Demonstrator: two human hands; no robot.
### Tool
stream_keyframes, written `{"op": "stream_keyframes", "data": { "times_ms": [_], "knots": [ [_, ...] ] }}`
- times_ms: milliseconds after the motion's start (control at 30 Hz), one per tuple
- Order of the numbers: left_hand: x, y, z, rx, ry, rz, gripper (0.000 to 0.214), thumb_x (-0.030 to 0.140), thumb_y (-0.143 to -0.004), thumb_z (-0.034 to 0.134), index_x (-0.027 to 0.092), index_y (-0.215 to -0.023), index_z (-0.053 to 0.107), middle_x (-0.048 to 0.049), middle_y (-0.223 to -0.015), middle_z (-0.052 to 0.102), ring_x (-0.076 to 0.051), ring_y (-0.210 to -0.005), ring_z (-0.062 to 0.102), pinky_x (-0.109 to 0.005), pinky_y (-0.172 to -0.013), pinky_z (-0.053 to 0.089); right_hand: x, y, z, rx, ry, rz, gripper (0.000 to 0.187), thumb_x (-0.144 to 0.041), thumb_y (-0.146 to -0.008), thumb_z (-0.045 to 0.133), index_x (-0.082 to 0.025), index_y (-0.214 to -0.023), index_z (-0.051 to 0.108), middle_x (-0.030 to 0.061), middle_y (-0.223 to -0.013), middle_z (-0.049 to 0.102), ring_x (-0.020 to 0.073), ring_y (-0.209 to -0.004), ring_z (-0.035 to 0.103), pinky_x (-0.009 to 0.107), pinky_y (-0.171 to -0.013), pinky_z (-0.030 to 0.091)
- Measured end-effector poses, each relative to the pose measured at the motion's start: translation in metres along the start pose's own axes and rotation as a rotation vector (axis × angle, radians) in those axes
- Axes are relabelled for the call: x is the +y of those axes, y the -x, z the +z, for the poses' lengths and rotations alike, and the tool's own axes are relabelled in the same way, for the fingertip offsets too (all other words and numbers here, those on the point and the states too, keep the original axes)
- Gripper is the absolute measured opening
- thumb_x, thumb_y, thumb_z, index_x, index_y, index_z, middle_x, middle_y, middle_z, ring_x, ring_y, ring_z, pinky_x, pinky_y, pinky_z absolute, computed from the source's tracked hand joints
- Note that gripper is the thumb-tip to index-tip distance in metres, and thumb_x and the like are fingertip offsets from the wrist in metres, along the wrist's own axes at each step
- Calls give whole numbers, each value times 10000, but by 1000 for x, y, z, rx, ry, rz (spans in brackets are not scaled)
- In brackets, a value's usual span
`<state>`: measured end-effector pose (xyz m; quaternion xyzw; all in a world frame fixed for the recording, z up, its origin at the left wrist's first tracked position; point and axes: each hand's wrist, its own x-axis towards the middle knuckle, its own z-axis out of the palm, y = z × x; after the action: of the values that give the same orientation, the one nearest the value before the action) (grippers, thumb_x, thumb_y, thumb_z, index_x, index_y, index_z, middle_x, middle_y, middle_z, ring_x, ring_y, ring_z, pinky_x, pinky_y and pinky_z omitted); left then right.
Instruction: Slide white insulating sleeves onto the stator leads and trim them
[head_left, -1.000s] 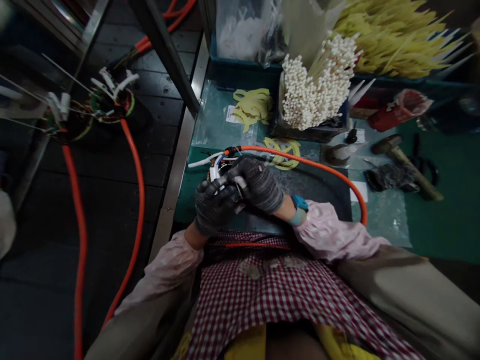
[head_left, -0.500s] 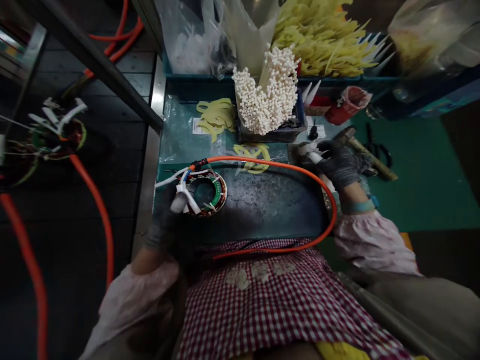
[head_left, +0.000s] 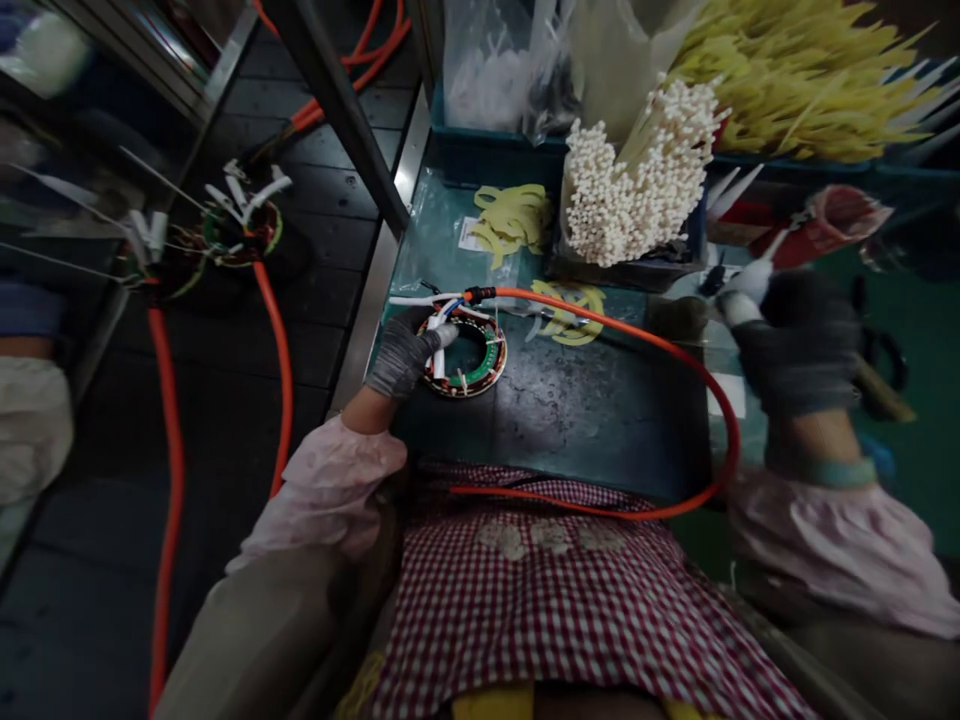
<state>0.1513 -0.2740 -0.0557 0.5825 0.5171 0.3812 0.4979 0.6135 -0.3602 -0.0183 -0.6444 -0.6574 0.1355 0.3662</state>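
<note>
A round motor stator (head_left: 491, 378) with copper windings and a green inner ring lies on the dark mat. My left hand (head_left: 409, 352), in a grey glove, grips its left edge, the thumb pressed on the white-sleeved wires (head_left: 437, 358). From these wires an orange cable (head_left: 637, 338) loops to the right and back towards my lap. My gloved right hand (head_left: 799, 345), slightly blurred, is closed around a white squeeze bottle (head_left: 756, 278) with a pointed nozzle. It is held over the right side of the bench, apart from the stator.
Behind the mat stands a box of white-tipped sticks (head_left: 637, 190), with yellow strips (head_left: 514, 218) beside it. A red cup-like container (head_left: 840, 225) and a hammer (head_left: 885, 390) are on the right. More stators with orange cables (head_left: 274, 330) stand left, near another person's sleeve (head_left: 30, 430).
My right hand has come up from the bench with the white bottle, its nozzle now pointing up. My left hand stays on the stator. The view has turned left.
</note>
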Motion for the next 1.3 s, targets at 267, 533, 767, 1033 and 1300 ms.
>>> {"op": "stream_keyframes", "data": {
  "times_ms": [267, 533, 767, 1033, 1300],
  "knots": [
    [0, 30, 5, 143, -357, 188, 447, 477, -908, 832, 207, -1265, 837, -104, -1143, 888, -323, -1037, 839, -482, -980, 715, -157, 102, 97, -243, -29, -54, 329, -515, -1084, 711, -255, -1256, 816, 111, -964, 873, 311, -750, 804, 430, -628, 629],
    [1, 107, 22, 165, -417, 698, 552, 679, -1206, 459, 387, -1647, 614, -70, -1589, 757, -330, -1570, 685, -604, -1355, 540, -150, 127, 117, -293, -45, -142, 350, -508, -1079, 761, -244, -1287, 856, 132, -1045, 897, 314, -850, 828, 404, -710, 631],
    [-4, 119, 15, 55, -626, 739, 608, 706, -1193, 363, 374, -1562, 713, -74, -1530, 805, -336, -1549, 709, -572, -1347, 540, -164, 114, 112, -330, -49, -104, 370, -629, -1016, 809, -293, -1163, 858, 124, -972, 864, 342, -819, 782, 477, -715, 609],
    [-9, 110, 20, 125, -650, 711, 719, 770, -1173, 275, 338, -1413, 798, -79, -1438, 841, -343, -1513, 734, -577, -1323, 545, -166, 110, 111, -314, -35, -119, 427, -681, -1061, 729, -288, -1157, 869, 99, -864, 807, 278, -728, 700, 420, -659, 565],
    [32, 90, 30, -36, -766, 765, 499, 532, -1227, 445, 289, -1582, 699, -86, -1619, 763, -294, -1587, 678, -491, -1357, 531, -158, 98, 86, -174, 167, -152, 469, -685, -1081, 706, -253, -1108, 886, 78, -745, 752, 255, -635, 671, 373, -587, 474]
  ]
}}
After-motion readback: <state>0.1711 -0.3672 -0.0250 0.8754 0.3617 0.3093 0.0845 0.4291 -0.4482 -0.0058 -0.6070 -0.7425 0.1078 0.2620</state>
